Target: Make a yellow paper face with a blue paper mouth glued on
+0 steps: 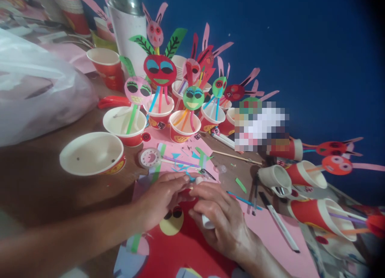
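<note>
My right hand (pixel 221 218) is wrapped round a white glue stick (pixel 207 221), its upper end by the fingertips of my left hand (pixel 165 195). The left fingers are pinched together; what they hold, if anything, is hidden, though a bit of blue paper shows just beyond them. Under both hands lies a sheet of red paper (pixel 183 254). On it rests a pale yellow paper circle (pixel 171 226) with dark eye shapes. Pink paper (pixel 276 234) spreads underneath, with green strips and blue scraps on it.
Paper cups (pixel 90 153) stand behind, several bearing paper faces (pixel 160 70) on coloured straws. A tape roll (pixel 149 157), a black pen (pixel 209 175) and a white marker (pixel 282 228) lie near my hands. A white plastic bag (pixel 39 89) fills the left; more cups tilt at right.
</note>
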Action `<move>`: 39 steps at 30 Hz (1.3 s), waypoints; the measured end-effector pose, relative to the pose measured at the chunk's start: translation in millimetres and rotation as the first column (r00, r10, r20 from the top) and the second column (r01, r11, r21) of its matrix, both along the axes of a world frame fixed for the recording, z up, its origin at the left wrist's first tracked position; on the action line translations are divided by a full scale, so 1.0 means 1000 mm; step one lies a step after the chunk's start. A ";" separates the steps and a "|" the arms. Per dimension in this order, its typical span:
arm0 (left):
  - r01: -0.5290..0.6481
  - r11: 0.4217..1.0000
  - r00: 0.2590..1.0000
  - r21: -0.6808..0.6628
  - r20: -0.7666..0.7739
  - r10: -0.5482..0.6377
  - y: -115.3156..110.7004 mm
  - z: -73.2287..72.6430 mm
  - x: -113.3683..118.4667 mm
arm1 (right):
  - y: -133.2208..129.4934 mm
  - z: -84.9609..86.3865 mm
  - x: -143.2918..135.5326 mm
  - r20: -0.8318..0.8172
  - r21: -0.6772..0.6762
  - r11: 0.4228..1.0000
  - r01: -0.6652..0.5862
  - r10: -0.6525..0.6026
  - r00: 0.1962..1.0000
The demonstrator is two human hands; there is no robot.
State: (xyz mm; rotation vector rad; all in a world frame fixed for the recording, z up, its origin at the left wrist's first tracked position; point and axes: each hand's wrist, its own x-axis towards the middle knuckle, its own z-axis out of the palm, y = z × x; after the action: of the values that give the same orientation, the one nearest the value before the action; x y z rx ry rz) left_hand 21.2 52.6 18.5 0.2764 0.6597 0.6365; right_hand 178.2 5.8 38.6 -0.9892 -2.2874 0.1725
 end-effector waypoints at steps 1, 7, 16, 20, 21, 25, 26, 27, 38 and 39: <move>-0.018 1.000 1.000 0.000 0.016 0.018 0.001 -0.002 0.000 | 0.000 0.002 0.001 -0.013 -0.008 1.000 0.004 -0.004 1.000; -0.023 0.997 0.999 -0.077 0.021 0.024 0.006 -0.006 -0.002 | -0.001 0.004 0.003 -0.018 -0.003 1.000 -0.021 0.021 1.000; 0.041 0.997 0.997 0.072 -0.075 -0.035 0.001 0.000 -0.003 | -0.002 0.002 0.003 -0.021 -0.021 0.999 -0.044 0.044 0.999; 0.053 0.996 0.986 0.066 -0.163 -0.041 0.002 -0.002 -0.004 | -0.001 0.003 0.003 -0.014 -0.015 0.999 -0.052 0.052 0.999; 0.041 0.998 0.985 0.056 -0.170 -0.031 0.002 -0.003 -0.004 | 0.000 0.004 0.004 -0.015 -0.012 0.999 -0.040 0.040 0.999; -0.036 0.999 0.992 -0.013 -0.122 0.034 0.005 -0.008 -0.006 | 0.001 0.007 0.008 -0.022 0.014 1.000 -0.026 0.026 0.999; -0.054 0.998 0.994 -0.030 -0.101 0.051 0.005 -0.009 -0.005 | 0.001 0.007 0.008 -0.019 0.015 0.999 -0.032 0.033 0.999; -0.065 0.997 0.995 -0.043 -0.082 0.061 0.005 -0.009 -0.005 | 0.001 0.006 0.007 -0.013 0.014 0.999 -0.041 0.041 0.999; -0.037 0.999 0.999 -0.014 -0.035 0.036 0.000 -0.008 -0.001 | -0.002 -0.007 -0.004 0.008 -0.039 0.990 -0.134 0.135 0.991; -0.028 0.999 0.999 -0.017 -0.042 0.027 -0.001 -0.008 -0.001 | -0.002 -0.008 -0.004 0.002 -0.038 0.990 -0.139 0.139 0.990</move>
State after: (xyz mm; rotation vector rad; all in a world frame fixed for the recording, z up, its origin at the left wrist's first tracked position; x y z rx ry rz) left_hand 20.3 51.8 10.9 0.2650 0.7101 0.6524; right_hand 173.9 4.1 30.4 -0.8490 -2.3663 0.2726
